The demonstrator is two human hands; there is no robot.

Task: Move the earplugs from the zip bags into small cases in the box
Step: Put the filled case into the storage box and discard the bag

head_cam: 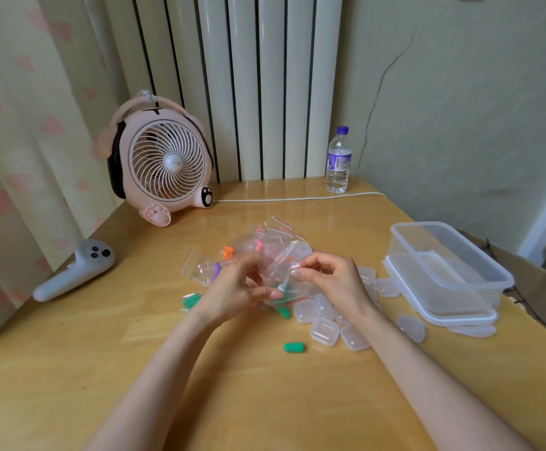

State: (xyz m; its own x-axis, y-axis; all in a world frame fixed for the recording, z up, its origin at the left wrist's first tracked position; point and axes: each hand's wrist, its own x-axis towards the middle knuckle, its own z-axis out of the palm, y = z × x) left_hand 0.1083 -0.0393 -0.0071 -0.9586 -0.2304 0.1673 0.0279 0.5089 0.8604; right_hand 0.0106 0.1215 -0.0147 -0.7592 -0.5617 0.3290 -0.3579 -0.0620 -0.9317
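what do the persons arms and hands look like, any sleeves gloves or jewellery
Both arms are bare: the left forearm and right forearm show no sleeves up to the bottom edge of the picture. The left hand and right hand wear no gloves, and no ring, watch or bracelet is visible. The nails on the right hand look fairly long.

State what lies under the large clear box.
A clear lid lies under the box; one small case pokes out beneath its near edge. The rest underneath is covered.

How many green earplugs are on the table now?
3 green earplugs: one left of the left hand, one under the held zip bag, one loose nearer the camera. More may be hidden.
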